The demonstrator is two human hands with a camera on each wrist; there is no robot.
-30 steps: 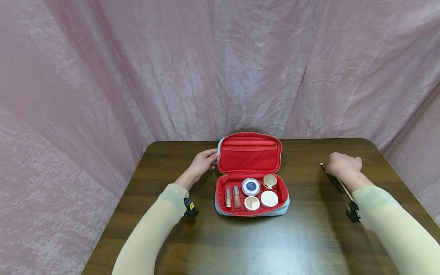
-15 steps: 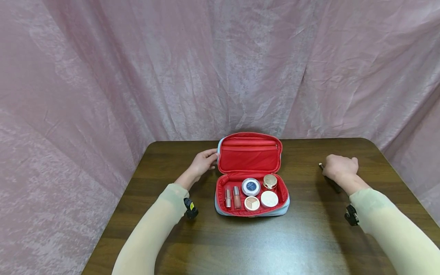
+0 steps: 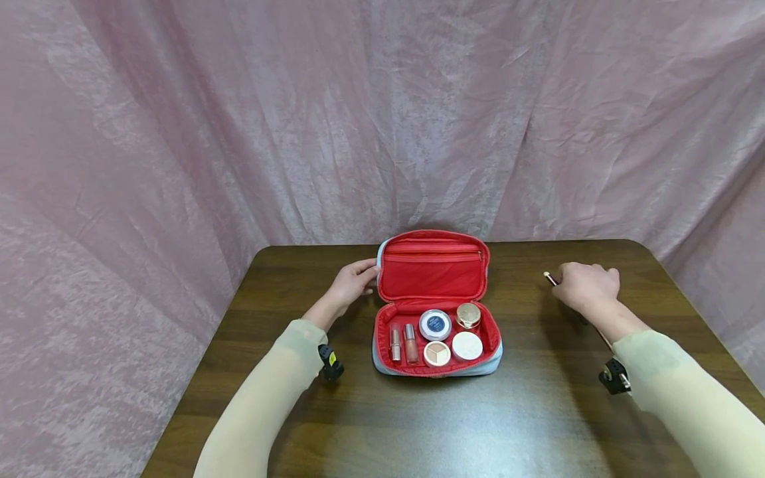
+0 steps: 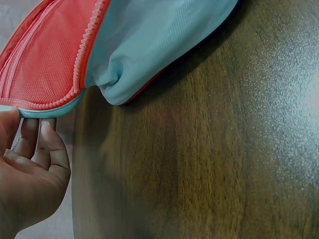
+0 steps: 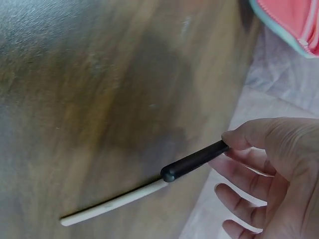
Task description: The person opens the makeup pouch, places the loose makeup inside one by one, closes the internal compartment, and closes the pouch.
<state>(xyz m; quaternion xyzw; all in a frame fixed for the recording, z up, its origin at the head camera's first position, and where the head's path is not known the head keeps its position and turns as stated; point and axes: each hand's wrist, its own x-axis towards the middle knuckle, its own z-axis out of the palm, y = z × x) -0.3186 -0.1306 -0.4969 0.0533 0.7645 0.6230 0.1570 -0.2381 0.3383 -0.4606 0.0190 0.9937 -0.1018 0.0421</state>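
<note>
A light-blue makeup bag (image 3: 434, 282) with a red lining stands open in the middle of the table. My left hand (image 3: 348, 287) holds the left edge of its raised lid, thumb in front and fingers behind in the left wrist view. On the right, my right hand (image 3: 588, 289) pinches a slim black-handled makeup brush (image 5: 195, 161) between thumb and fingers. Its pale tip pokes out left of the hand in the head view. Beneath the black handle, a pale wooden stick (image 5: 114, 202) lies on the table, its far part hidden.
Inside the bag are two lip tubes (image 3: 410, 343), a blue-labelled round case (image 3: 435, 324), a gold-lidded jar (image 3: 468, 315), a white round case (image 3: 467, 346) and a three-colour pan (image 3: 437, 354). A pink curtain (image 3: 442, 119) hangs behind the wooden table (image 3: 382, 425).
My right hand has shifted slightly left with the black-handled brush, whose pale tip has moved left and away from me. The left hand stays at the lid.
</note>
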